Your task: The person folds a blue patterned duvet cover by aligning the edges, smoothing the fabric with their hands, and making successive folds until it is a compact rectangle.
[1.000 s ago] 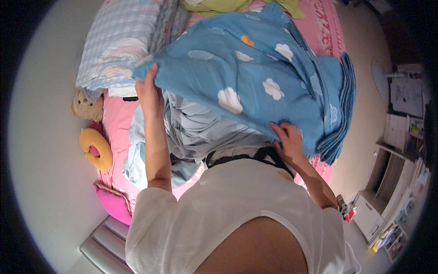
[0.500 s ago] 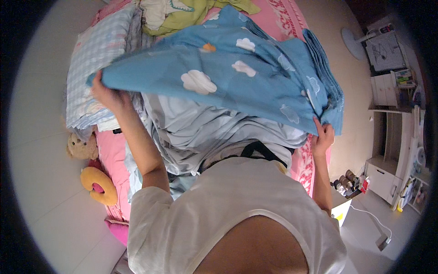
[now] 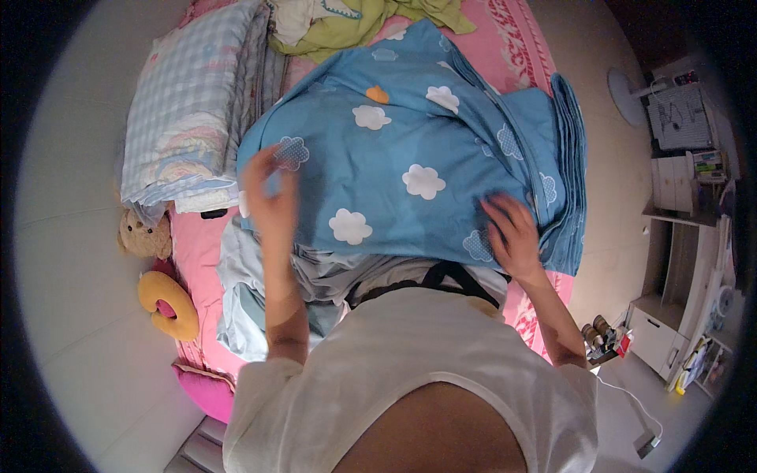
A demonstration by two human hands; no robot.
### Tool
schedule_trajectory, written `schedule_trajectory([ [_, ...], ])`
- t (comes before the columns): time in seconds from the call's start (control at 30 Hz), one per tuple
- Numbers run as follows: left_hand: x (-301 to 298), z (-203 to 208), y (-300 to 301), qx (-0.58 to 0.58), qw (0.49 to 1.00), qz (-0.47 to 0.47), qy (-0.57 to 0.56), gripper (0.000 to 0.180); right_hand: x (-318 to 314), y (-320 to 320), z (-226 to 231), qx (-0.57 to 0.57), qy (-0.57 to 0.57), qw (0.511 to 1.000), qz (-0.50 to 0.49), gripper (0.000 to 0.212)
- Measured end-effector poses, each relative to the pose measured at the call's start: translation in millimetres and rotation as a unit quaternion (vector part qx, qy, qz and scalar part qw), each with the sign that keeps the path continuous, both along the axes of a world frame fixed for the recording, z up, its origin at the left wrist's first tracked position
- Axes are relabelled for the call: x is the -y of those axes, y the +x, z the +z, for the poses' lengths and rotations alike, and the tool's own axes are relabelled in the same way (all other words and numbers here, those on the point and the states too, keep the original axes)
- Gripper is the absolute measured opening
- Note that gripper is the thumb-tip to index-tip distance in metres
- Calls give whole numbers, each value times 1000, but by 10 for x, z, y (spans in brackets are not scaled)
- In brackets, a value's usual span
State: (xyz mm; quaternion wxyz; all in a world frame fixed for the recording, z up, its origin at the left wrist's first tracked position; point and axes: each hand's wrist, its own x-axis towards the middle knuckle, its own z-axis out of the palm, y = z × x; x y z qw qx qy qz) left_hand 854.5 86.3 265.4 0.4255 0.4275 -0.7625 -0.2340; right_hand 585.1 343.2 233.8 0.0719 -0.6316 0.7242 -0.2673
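A blue bed cover (image 3: 331,193) printed with white clouds and one orange cloud lies spread across the bed before me, its right side gathered in long folds. Above its left part is my left hand (image 3: 272,197), smeared by motion, with blue cloth showing between the thumb and fingers. My right hand (image 3: 514,236) rests on or just over the cover's near right part, fingers spread; whether it touches cannot be made out. Neither hand grips the cloth. Rumpled grey bedding (image 3: 319,272) shows from under the cover's near edge, close to my body.
At the left lies a stack of folded checked bedding (image 3: 185,102), beside a teddy bear (image 3: 146,234), a yellow neck pillow (image 3: 185,315) and a pink cushion (image 3: 203,390). Green cloth (image 3: 355,31) lies at the far end. Right of the bed stand a fan (image 3: 625,96) and white cabinets (image 3: 656,335).
Both hands have let go of the cover's near edge and moved inward. The cover, earlier stretched up at the left, has settled lower and nearer over the grey bedding.
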Motion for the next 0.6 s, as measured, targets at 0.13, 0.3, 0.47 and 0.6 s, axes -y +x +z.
schedule_trajectory([
  [0.13, 426, 5, -947, 331, 879, -273, -208, 40, 399, -307, -424, -113, 52, 991, -49, 52],
  [0.3, 1650, -413, -768, 626, 768, -76, 115, 64, 173, -365, -549, -32, 94, 988, -119, 62],
  [0.47, 2561, -939, -941, 563, 811, -113, 110, 78, 585, 49, -452, 29, 112, 988, 99, 58],
  [0.6, 3050, -1435, -1217, 466, 853, -197, 132, 81, 1188, 50, -292, 143, -9, 982, 122, 52],
])
